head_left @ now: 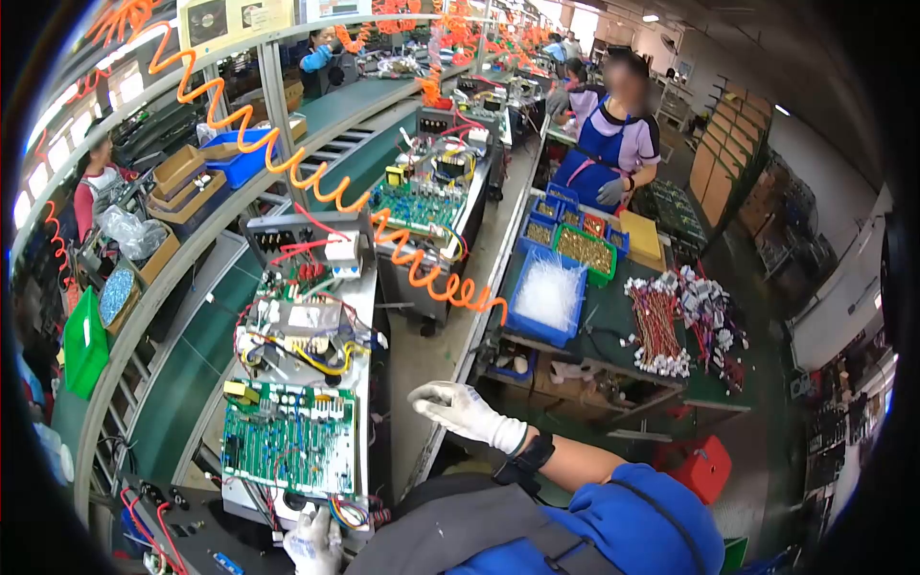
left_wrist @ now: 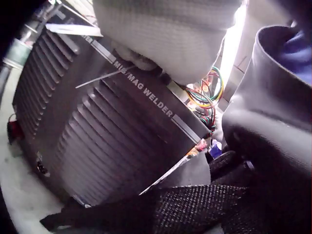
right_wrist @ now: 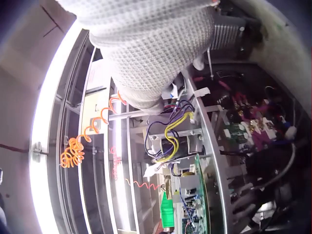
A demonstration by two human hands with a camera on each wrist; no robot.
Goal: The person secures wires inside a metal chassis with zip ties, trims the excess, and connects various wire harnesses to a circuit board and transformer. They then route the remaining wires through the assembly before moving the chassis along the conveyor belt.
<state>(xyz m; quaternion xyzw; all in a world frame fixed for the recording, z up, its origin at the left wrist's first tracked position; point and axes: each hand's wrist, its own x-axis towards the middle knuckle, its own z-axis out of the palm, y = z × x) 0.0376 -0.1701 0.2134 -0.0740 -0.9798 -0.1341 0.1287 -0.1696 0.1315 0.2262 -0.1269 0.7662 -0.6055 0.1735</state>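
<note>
My white-gloved left hand (head_left: 314,546) is at the near end of an open welder chassis, beside its coloured wires (head_left: 345,513). In the left wrist view the glove (left_wrist: 168,34) covers the top edge of a black louvred case (left_wrist: 117,131) lettered MIG/MAG WELDER. Its fingers are bent there, and a thin white strip (left_wrist: 100,79) juts from them across the case. A green circuit board (head_left: 287,436) lies on the chassis just ahead. My gloved right hand (head_left: 465,412) hovers right of the chassis, over the line's edge, fingers loosely bent and holding nothing visible.
More opened welders (head_left: 426,201) stand farther along the line. An orange coiled hose (head_left: 402,259) hangs across it. At right, a bench holds a blue bin of white strips (head_left: 548,292), small parts bins (head_left: 585,251) and wire bundles (head_left: 659,326). A person in an apron (head_left: 604,144) stands behind.
</note>
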